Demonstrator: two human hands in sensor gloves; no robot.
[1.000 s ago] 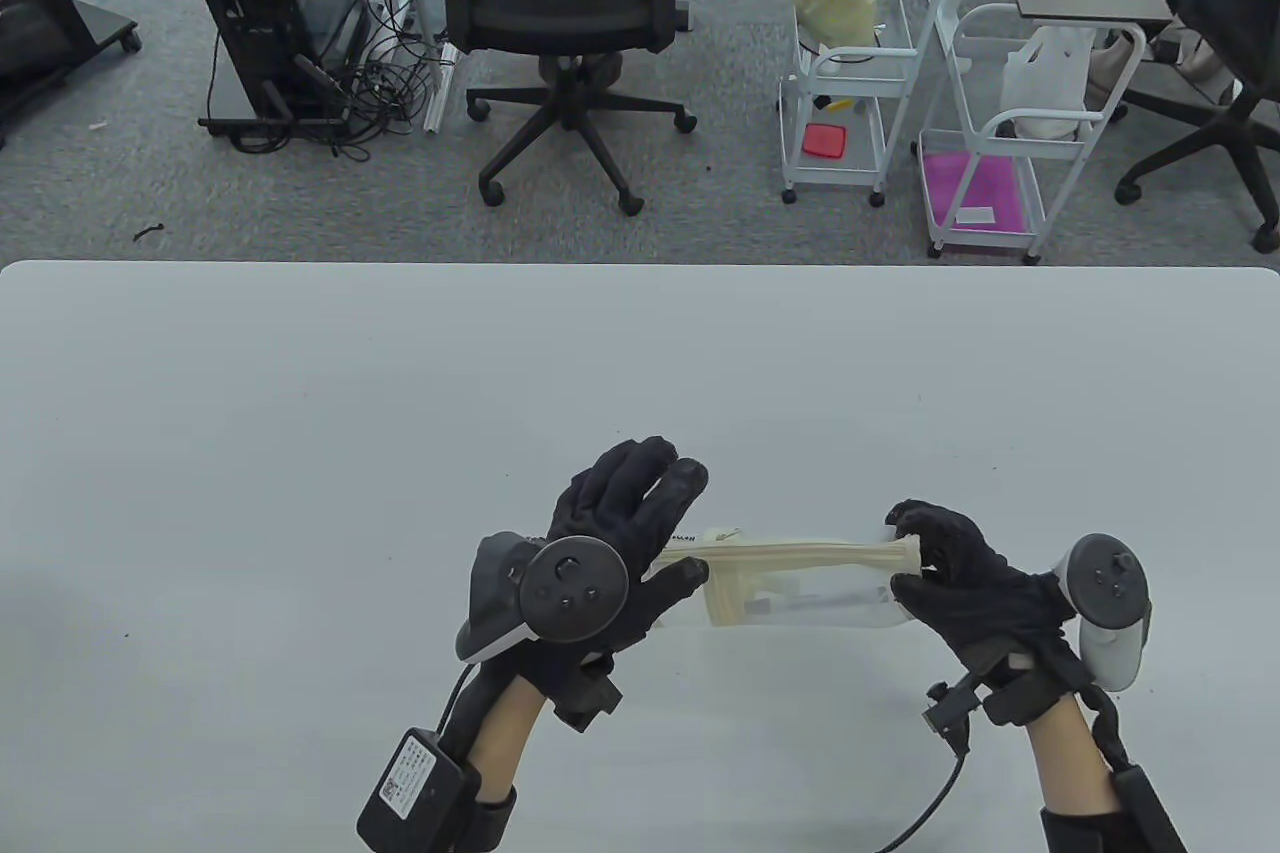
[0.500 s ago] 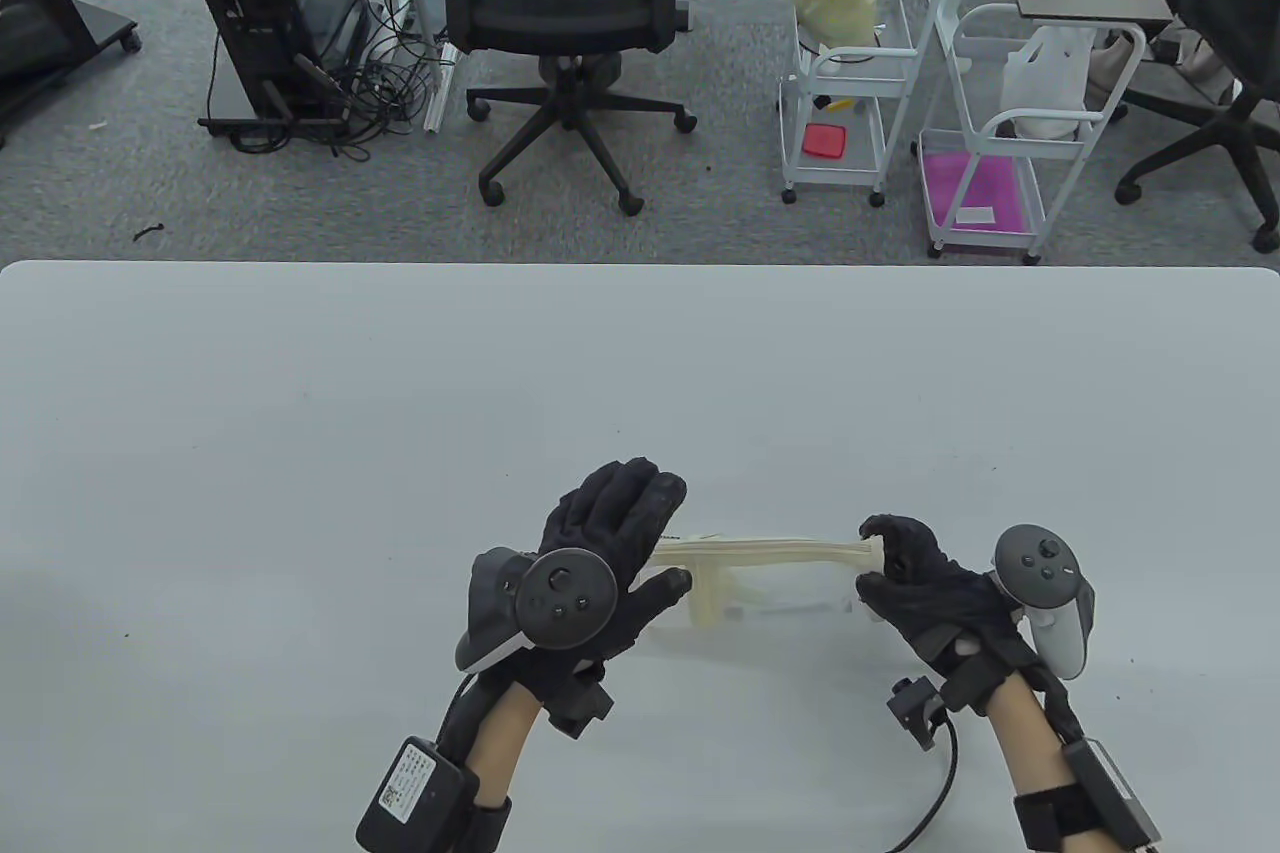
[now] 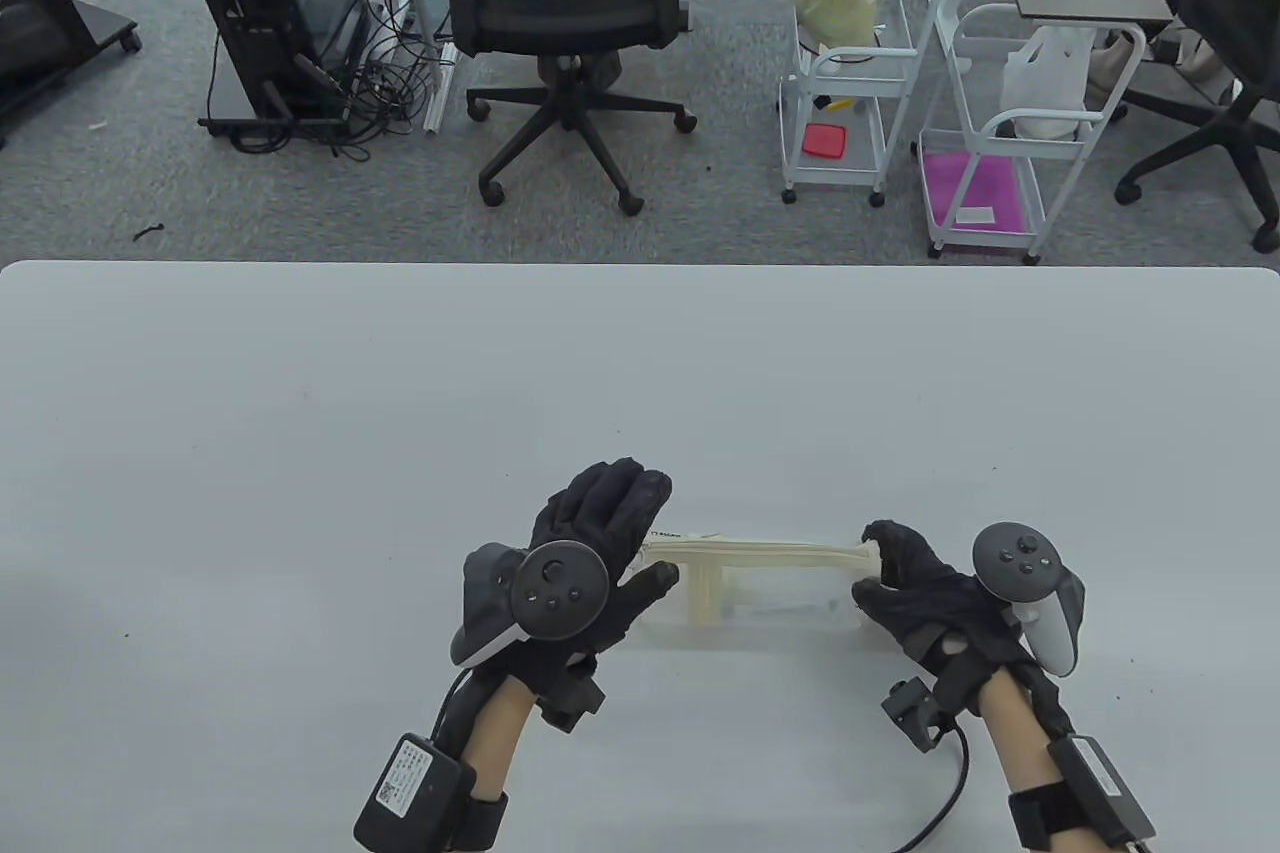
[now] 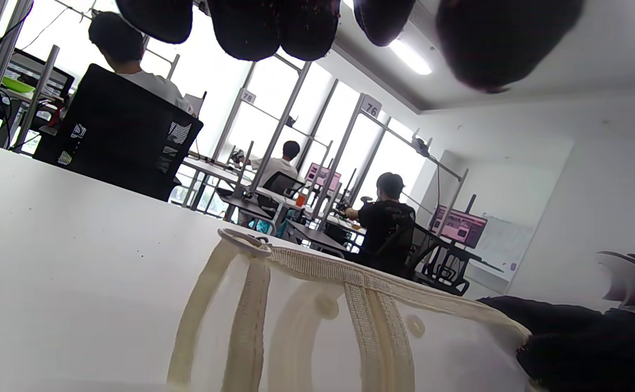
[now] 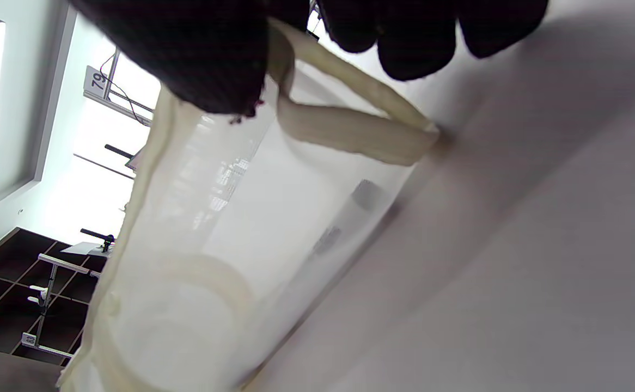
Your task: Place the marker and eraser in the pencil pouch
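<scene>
The pencil pouch [image 3: 770,588] is clear plastic with cream trim and lies on the white table between my hands. A thin marker [image 3: 785,609] with dark parts shows through its clear wall, also in the right wrist view [image 5: 350,218]. I cannot make out the eraser. My right hand [image 3: 880,550] pinches the cream tab [image 5: 350,130] at the pouch's right end. My left hand [image 3: 655,533] is spread open over the pouch's left end, with its fingertips [image 4: 274,27] above the zipper ring [image 4: 244,240] and apart from it.
The table's far edge [image 3: 640,265] runs across the view. Beyond it stand an office chair [image 3: 565,3], a computer tower [image 3: 270,13] and white carts [image 3: 850,83] on the carpet.
Both hands and the pouch have shifted a little left and toward me. The pouch has sunk lower onto the table. The right hand still pinches its right end.
</scene>
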